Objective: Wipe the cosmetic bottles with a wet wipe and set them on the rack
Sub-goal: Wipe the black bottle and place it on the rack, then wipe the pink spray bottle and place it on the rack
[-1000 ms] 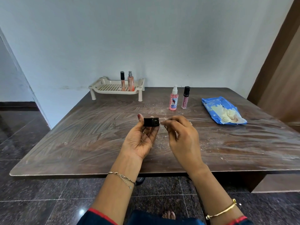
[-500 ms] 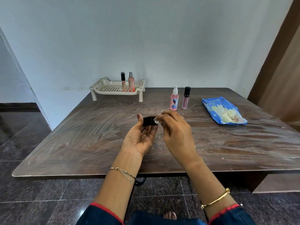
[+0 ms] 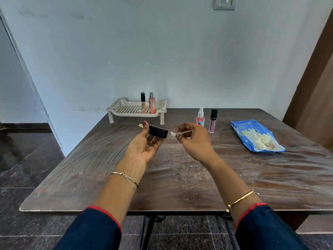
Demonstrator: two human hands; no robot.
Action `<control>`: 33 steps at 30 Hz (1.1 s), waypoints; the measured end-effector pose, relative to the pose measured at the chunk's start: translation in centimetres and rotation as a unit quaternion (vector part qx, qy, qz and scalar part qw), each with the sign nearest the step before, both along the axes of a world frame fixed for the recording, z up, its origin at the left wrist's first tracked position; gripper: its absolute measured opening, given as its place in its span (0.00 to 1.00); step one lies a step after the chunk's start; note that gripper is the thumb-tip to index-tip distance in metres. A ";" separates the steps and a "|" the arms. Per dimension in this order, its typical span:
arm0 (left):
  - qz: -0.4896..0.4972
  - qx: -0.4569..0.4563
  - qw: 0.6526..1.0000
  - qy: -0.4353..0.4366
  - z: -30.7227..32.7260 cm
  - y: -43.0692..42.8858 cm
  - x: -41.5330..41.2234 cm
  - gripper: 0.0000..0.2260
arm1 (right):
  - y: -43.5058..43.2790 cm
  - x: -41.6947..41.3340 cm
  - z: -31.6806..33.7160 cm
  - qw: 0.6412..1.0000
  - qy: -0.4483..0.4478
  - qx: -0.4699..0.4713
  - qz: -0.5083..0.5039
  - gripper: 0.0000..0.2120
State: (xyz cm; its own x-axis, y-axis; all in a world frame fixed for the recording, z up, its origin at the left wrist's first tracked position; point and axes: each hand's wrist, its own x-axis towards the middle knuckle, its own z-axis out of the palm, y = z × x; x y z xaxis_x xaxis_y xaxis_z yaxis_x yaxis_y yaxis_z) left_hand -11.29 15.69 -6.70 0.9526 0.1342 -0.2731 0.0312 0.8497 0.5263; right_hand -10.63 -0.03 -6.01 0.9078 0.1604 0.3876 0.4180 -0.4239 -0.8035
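My left hand (image 3: pixel 145 146) holds a small black rectangular cosmetic case (image 3: pixel 158 131) between thumb and fingers, lying sideways above the table. My right hand (image 3: pixel 193 139) pinches a small crumpled white wet wipe (image 3: pixel 173 133) just right of the case, a small gap between them. The cream plastic rack (image 3: pixel 122 110) stands at the table's far edge with a black-capped tube (image 3: pixel 143 102) and a pink spray bottle (image 3: pixel 151 103) upright on it. A pink spray bottle with a white cap (image 3: pixel 200 117) and a black-capped pink gloss tube (image 3: pixel 213 121) stand on the table behind my right hand.
A blue wet-wipe pack (image 3: pixel 252 135) lies open at the right, with white wipes spilling out. The brown table (image 3: pixel 90 168) is streaked and speckled with white crumbs. A wall rises behind it; a wooden door frame stands at the right.
My right hand has pulled the wipe off the black case and moved right, so the two are apart. The case has tilted in my left hand. The head camera has tilted up.
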 end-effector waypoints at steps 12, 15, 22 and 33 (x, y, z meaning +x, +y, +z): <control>0.140 0.362 0.920 -0.045 5.0 8.6 9.7 0.13 | 4.9 8.4 0.5 0.991 0.093 0.090 0.035 0.02; 0.151 0.449 0.880 -0.038 5.0 10.4 12.4 0.14 | 5.9 10.6 -0.2 0.992 0.096 0.082 0.024 0.02; 0.156 0.477 0.865 -0.022 3.4 13.1 18.6 0.14 | 7.5 15.3 -1.4 0.988 0.080 0.130 0.025 0.04; 0.145 0.709 0.690 -0.001 2.2 14.3 22.2 0.16 | 8.4 17.7 -3.3 0.981 0.097 0.160 0.039 0.06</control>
